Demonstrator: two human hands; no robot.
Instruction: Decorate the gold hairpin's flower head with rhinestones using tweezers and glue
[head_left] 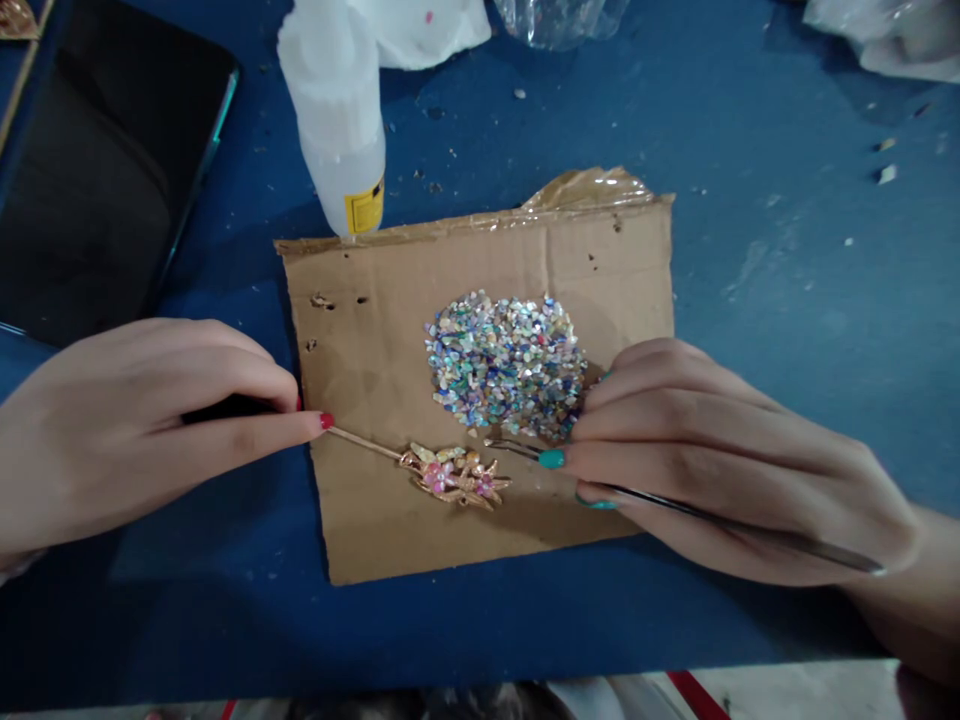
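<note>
Between thumb and finger, my left hand (172, 430) pinches the thin stem of a gold hairpin (365, 442). The hairpin's decorated end, with pink flowers (439, 476), gold leaves and pale chips, lies over a piece of cardboard (367, 370). My right hand (720, 460) is closed on a pair of metal tweezers (690, 508). Their tips are just above and right of the ornament, beside the lower edge of a heap of shiny multicoloured shell or stone chips (506, 360). A small pale chip seems to be at the tips, but I cannot make out if it is gripped.
A white glue-like bottle (341, 130) with a yellow label stands at the cardboard's far edge. A dark phone (97, 170) lies at the upper left. White tissue (431, 30) and clear plastic bags (892, 35) lie at the back. Crumbs dot the blue table (787, 330).
</note>
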